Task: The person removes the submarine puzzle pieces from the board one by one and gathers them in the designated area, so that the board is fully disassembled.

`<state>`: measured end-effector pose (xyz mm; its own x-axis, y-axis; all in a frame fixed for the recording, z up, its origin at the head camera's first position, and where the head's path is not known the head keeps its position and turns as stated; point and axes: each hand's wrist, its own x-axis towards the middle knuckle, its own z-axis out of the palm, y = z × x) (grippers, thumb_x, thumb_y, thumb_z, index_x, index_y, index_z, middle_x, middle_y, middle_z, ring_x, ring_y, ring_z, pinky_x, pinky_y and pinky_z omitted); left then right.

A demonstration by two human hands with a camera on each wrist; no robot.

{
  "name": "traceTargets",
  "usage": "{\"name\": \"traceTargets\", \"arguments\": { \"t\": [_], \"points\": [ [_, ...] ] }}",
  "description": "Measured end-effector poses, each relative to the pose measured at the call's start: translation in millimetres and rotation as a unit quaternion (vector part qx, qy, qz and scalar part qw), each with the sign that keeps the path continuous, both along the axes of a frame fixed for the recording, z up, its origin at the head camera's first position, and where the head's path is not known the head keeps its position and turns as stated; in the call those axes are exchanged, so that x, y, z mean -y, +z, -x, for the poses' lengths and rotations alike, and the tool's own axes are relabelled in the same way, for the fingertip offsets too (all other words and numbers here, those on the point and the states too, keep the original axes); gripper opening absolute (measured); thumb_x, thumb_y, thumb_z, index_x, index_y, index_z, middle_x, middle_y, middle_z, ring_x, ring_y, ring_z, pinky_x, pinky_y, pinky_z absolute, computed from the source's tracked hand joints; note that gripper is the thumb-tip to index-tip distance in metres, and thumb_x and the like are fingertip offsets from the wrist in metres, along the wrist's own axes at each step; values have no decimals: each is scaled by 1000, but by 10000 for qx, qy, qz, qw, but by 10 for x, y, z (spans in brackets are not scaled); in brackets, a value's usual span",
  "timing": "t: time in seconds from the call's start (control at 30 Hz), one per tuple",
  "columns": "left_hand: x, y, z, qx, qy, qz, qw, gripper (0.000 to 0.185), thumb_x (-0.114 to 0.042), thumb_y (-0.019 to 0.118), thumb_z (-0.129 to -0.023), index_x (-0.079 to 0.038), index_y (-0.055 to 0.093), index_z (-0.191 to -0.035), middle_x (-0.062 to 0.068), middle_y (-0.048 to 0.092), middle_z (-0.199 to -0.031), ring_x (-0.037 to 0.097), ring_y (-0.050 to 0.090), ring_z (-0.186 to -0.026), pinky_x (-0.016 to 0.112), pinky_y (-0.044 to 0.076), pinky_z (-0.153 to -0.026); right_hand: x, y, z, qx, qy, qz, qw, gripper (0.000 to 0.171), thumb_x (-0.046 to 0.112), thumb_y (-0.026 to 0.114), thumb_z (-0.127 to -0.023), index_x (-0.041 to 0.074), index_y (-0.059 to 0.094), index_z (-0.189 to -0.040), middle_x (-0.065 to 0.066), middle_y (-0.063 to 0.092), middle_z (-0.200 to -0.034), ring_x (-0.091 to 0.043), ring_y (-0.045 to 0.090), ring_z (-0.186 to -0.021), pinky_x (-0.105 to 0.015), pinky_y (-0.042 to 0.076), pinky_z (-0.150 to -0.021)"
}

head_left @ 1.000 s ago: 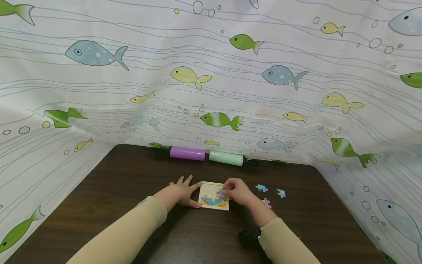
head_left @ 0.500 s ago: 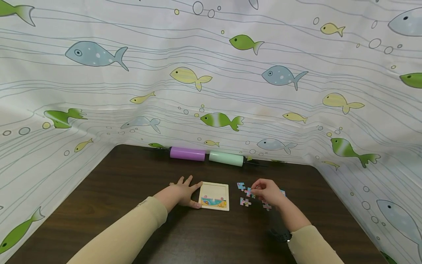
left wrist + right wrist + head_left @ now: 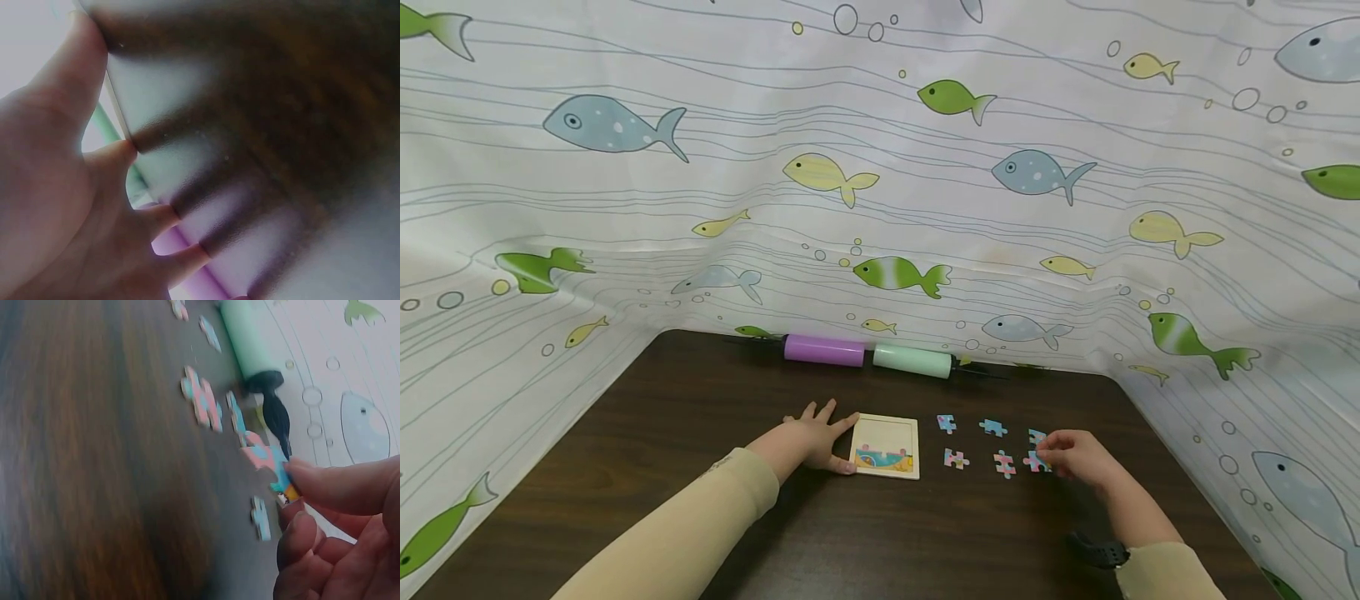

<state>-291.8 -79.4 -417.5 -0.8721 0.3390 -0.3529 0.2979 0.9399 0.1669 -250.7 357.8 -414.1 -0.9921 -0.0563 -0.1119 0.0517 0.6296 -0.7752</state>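
Since half a second ago the right hand point(image 3: 1073, 457) has slid outward along the dark desk point(image 3: 715, 400), away from the puzzle tray point(image 3: 885, 446), and now sits at the far right end of the loose pieces. More pieces lie in the open than before, spread in two short rows beside the tray.

At the desk's back edge a purple cylinder point(image 3: 824, 349) and a mint cylinder point(image 3: 912, 360) lie end to end against the fish-print cloth point(image 3: 880, 167), well apart from the work.

The tray holds only its bottom strip of picture. The left hand point(image 3: 815, 439) rests flat, fingers spread, against the tray's left edge; keeping that pressure should stop the tray sliding when a piece is pressed in.

Four pieces lie free: one point(image 3: 946, 423) near the tray, one point(image 3: 956, 458) below it, a blue one point(image 3: 992, 427) and a pink one point(image 3: 1003, 464) farther right. The right wrist view shows thumb and fingertips pinching a pink and blue piece point(image 3: 270, 464) low over the desk. A light edge grip, with the printed face kept up, looks best, so the piece can be turned to match before it goes down.
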Motion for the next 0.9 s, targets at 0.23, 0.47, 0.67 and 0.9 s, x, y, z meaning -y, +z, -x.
{"name": "traceTargets", "arguments": {
  "t": [0.23,0.47,0.67,0.9],
  "points": [
    [-11,3,-6,3,-5,9,10000,93,-66,64,-83,-30,24,-158,17,14,-162,47,12,-145,72,21,-104,-129,-42,-60,248,-216,-140,9994,12,9,65,-95,-2,68,-97,-5,55,-76,-21,51,-62,-33,41,-54],
    [-7,-9,-2,-16,-6,16,10000,93,-66,64,-83,-30,24,-159,16,14,-162,46,12,-145,71,21,-104,-162,-115,-43,266,-345,-168,9989,8,8,66,-93,0,68,-94,-5,55,-75,-21,47,-60,-31,36,-50],
    [0,-16,4,-19,-10,11,10000,93,-67,64,-82,-30,24,-158,17,14,-162,46,12,-145,72,21,-104,-75,-104,8,86,-438,-213,9988,9,7,69,-91,0,65,-95,-6,56,-78,-20,45,-59,-32,37,-50],
    [-4,-5,-8,-11,2,26,10000,94,-66,65,-82,-29,24,-158,17,15,-162,46,13,-145,72,22,-104,258,26,91,-254,0,-220,9994,9,6,69,-91,-1,65,-94,-6,56,-76,-21,48,-60,-36,42,-54]
  ]
}}
